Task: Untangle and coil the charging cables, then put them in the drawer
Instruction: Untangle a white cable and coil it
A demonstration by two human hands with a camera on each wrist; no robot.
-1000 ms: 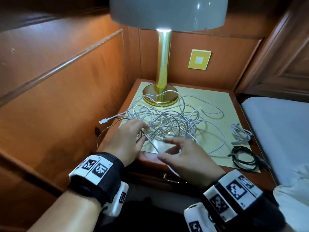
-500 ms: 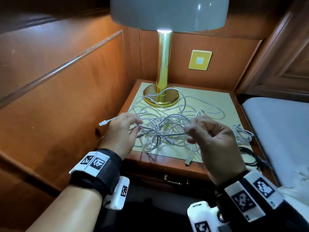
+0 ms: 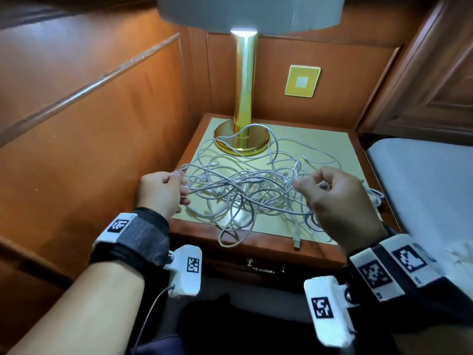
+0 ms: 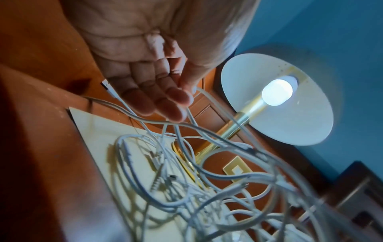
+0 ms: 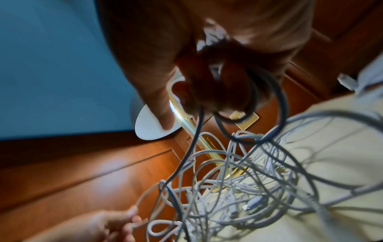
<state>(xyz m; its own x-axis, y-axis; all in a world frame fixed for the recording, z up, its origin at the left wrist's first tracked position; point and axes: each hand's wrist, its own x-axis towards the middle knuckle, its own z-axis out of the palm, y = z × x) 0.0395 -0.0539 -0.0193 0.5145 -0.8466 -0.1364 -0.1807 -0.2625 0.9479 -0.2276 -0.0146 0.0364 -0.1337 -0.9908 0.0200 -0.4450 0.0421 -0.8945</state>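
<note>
Our tangle of white cables [image 3: 245, 190] lies mid-nightstand [image 3: 343, 254], loops overhanging its front edge. Our left hand [image 3: 160, 192] pinches a strand at the pile's left; our right hand [image 3: 335, 198] curls round strands at its right, the lamp [image 3: 243, 139] behind.

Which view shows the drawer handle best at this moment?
The head view: the brass drawer handle sits in plain sight on the nightstand front, below the tangle of white charging cables and between the two wrists. The left wrist and right wrist views look up over the tabletop at cables and lamp; neither shows the handle.
</note>
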